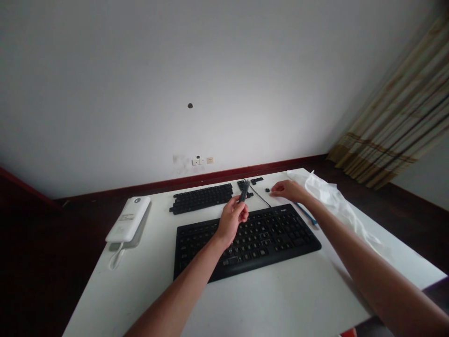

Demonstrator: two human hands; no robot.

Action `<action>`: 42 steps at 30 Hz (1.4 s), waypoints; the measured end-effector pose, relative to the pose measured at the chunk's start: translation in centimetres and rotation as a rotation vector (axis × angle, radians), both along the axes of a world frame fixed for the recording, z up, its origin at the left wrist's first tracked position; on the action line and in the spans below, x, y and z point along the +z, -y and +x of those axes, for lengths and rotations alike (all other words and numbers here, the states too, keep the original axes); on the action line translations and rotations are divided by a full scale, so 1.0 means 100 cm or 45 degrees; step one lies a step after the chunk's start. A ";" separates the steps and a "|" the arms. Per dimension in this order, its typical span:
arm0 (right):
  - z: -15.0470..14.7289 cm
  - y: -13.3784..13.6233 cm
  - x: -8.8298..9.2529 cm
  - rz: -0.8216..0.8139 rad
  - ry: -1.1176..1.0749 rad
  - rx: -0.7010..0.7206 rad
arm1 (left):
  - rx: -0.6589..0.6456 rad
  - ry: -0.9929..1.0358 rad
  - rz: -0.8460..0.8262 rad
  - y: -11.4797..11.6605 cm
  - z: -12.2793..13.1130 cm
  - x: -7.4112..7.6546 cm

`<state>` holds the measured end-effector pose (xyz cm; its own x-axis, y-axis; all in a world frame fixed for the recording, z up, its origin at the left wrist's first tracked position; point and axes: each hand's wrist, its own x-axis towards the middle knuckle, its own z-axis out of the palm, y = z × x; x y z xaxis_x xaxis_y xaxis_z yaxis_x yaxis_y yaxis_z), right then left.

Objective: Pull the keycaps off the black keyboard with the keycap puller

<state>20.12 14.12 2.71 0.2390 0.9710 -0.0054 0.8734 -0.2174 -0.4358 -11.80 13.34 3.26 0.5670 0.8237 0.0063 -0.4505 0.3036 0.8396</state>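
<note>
The left hand (231,221) is clamped on a slim dark grey plastic tool (244,191), held tilted above a black full-size keyboard (266,229) — a firm, steady pinch. The right hand (286,190) lies open, fingers apart from anything — just beside a small black keycap (267,190) on the white table (280,299).

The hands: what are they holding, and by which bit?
The left hand holds a dark grey tool, perhaps a keycap puller, by its lower end. The right hand holds nothing that shows.
</note>
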 end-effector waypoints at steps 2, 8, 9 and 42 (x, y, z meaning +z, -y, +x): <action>-0.006 -0.001 -0.002 0.021 0.036 -0.011 | 0.002 0.002 -0.002 0.000 0.000 0.000; -0.021 -0.021 0.001 0.052 0.053 -0.078 | 0.003 0.001 -0.010 0.000 0.000 0.000; -0.022 -0.024 0.002 0.050 0.056 -0.081 | 0.002 -0.002 -0.011 -0.001 0.000 0.000; -0.038 -0.055 0.006 0.049 0.097 -0.111 | 0.004 -0.003 -0.024 -0.001 0.000 -0.001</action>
